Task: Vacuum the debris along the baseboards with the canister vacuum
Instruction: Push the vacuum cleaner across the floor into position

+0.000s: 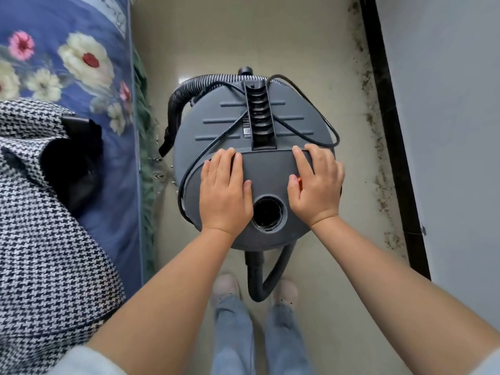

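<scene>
A round grey canister vacuum (232, 117) stands on the pale floor between a bed and the wall. My left hand (224, 193) lies flat on its top at the left, fingers straight. My right hand (316, 182) lies flat on the top at the right, its thumb beside a small orange button (299, 180). Between the hands is an open round port (267, 213). A black ribbed hose (178, 104) curls round the canister's left side, and a black cord (322, 115) loops over the top. Dark debris (378, 169) lies along the black baseboard (392, 136).
A bed with a blue floral cover (67, 63) and a houndstooth garment (40, 212) fills the left. A grey wall (446, 104) runs down the right. My feet in pale shoes (227, 288) stand just behind the canister. The floor strip is narrow.
</scene>
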`<action>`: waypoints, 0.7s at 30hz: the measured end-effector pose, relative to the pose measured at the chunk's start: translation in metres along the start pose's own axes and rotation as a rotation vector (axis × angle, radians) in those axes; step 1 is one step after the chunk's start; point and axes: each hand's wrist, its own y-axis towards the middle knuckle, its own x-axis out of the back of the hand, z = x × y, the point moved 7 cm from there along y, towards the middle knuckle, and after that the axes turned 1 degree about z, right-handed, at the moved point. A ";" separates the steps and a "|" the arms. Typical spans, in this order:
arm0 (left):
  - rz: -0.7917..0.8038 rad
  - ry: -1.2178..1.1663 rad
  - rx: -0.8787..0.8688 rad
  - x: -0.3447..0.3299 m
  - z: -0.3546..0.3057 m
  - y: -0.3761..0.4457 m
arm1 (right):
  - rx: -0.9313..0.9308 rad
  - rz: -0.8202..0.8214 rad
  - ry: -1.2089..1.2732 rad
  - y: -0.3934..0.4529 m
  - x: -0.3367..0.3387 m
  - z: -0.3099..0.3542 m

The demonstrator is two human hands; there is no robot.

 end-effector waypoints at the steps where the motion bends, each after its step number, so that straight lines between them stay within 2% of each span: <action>1: 0.010 -0.002 0.014 0.002 -0.001 -0.003 | -0.010 0.007 0.010 -0.003 0.001 0.000; 8: 0.202 0.018 0.053 0.003 -0.005 -0.015 | -0.059 0.086 0.036 -0.015 0.004 -0.001; 12: 0.315 -0.013 0.086 0.003 -0.003 -0.012 | -0.087 0.187 0.060 -0.010 0.008 -0.002; 16: 0.362 -0.115 0.160 0.008 0.000 -0.015 | -0.125 0.431 0.134 -0.002 0.015 -0.008; 19: 0.272 -0.087 0.306 0.017 0.007 -0.010 | -0.003 0.612 0.197 0.015 0.023 -0.012; 21: 0.256 -0.068 0.407 0.015 0.013 -0.008 | 0.055 0.677 0.203 0.032 0.025 -0.015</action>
